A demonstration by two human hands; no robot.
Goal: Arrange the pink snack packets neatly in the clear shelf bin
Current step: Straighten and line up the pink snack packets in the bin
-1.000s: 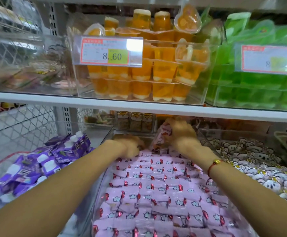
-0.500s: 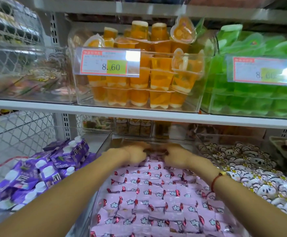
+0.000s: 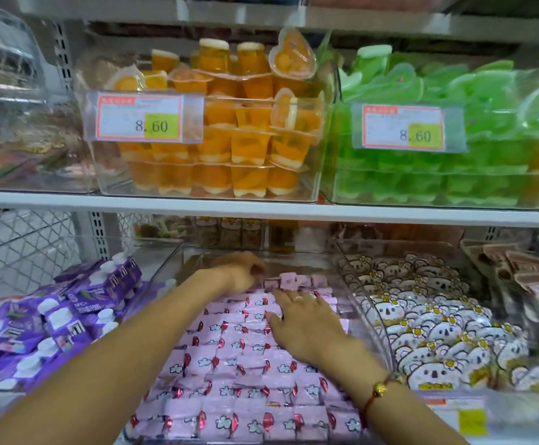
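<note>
Several pink snack packets (image 3: 229,374) with white flowers and red marks lie in rows inside the clear shelf bin (image 3: 297,255) on the lower shelf. At the bin's far end a few packets (image 3: 289,279) stand on edge. My left hand (image 3: 244,273) reaches to the back left of the bin with its fingers curled at those upright packets; whether it holds one I cannot tell. My right hand (image 3: 306,326) lies flat with spread fingers on top of the packets in the right half of the bin.
Purple spouted pouches (image 3: 62,319) fill the bin on the left, koala-print packets (image 3: 438,326) the bin on the right. The upper shelf edge (image 3: 261,208) hangs just above, carrying orange jelly cups (image 3: 229,149) and green jellies (image 3: 438,175).
My right hand has drawn back from the far end and spread flat on the packets. My left hand has stayed at the back left. The view has tilted up slightly.
</note>
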